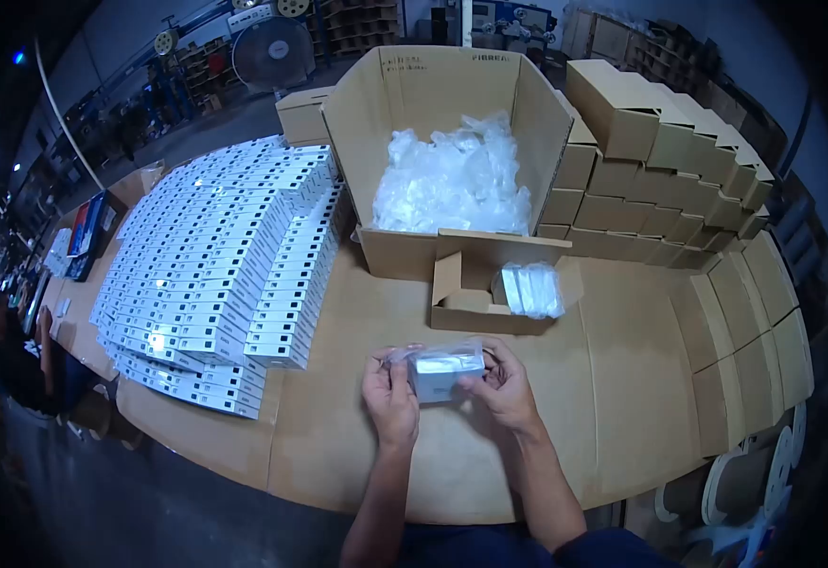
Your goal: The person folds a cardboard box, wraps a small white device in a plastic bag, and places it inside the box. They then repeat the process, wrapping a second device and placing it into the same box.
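Observation:
Above the table's front half, a small white box in a clear plastic bag is held between both hands. My left hand pinches the bag's left end, thumb up along its side. On the other side my right hand grips the right end, with its thumb across the front. Just beyond the hands stands an open cardboard box, its back flap raised. Several bagged white boxes stand in its right part.
Stacked white boxes cover the table's left side. A large open carton of clear plastic bags stands at the back. Brown cardboard boxes are piled at the back right, more along the right edge. A person sits at far left.

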